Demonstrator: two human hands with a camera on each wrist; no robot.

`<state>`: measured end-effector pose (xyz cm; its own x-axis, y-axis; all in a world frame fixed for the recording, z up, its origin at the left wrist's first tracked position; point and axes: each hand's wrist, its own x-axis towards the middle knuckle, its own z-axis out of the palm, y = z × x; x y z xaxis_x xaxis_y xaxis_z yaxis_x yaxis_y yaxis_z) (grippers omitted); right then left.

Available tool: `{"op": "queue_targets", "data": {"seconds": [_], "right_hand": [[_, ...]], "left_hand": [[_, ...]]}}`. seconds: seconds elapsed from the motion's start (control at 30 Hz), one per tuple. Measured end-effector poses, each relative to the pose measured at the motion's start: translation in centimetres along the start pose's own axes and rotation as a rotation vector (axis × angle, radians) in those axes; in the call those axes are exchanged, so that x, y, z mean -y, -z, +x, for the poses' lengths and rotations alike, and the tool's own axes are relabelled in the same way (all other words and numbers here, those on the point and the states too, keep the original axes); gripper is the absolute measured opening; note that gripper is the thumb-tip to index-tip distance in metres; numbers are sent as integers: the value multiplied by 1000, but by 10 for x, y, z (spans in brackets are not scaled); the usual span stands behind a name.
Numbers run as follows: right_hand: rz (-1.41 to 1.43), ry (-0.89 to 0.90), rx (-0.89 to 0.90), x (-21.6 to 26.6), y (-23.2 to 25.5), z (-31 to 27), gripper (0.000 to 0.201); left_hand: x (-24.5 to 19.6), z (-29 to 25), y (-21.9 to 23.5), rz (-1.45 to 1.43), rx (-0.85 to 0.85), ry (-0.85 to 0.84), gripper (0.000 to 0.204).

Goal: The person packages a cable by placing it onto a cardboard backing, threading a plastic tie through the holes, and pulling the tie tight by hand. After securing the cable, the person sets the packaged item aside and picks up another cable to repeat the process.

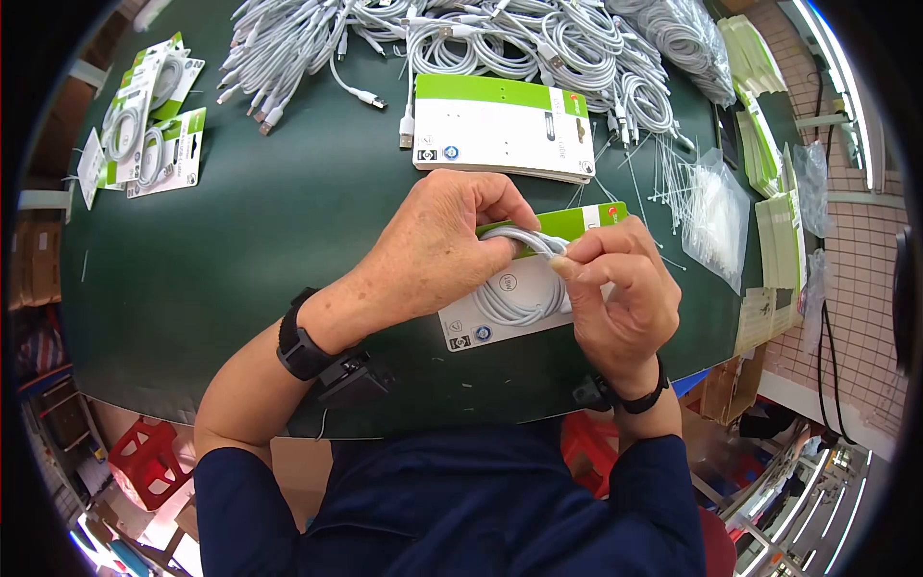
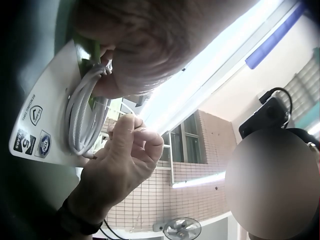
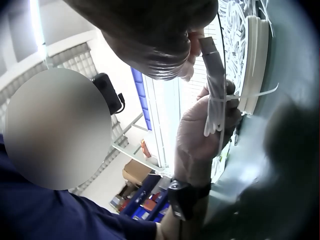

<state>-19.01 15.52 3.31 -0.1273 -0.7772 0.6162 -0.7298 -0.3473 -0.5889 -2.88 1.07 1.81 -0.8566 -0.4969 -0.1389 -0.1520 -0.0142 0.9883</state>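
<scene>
One coil of white cable lies on one white-and-green card above the table, held by two hands. The left hand has its thumb and fingers closed around the coil at the card's upper edge; the right hand, over the card's right end, has thumb and forefinger pinched together on a thin white tie that crosses the coil. The card's long axis runs left to right, rising slightly rightward, its green band along the far edge. "BENDING TIME" and a "5" can be read at its left end; other print is too small. In the right wrist view, the cable's one visible plug points its metal end upward. Just beyond the card sits one stack of cards, and farther beyond, a pile of cables too tangled to count. Well left of the card lie at least three packed cards; to its right, one clear bag of ties.
</scene>
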Motion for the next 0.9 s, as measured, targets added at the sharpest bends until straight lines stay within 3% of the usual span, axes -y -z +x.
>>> {"op": "queue_targets", "data": {"seconds": [0.23, 0.9], "right_hand": [[-127, 135, 38, 0, -1, -1, 33], [-63, 75, 77, -4, -5, 1, 29]], "left_hand": [[1, 0, 1, 19, -6, 1, 20], [3, 1, 2, -18, -2, 31, 18]]}}
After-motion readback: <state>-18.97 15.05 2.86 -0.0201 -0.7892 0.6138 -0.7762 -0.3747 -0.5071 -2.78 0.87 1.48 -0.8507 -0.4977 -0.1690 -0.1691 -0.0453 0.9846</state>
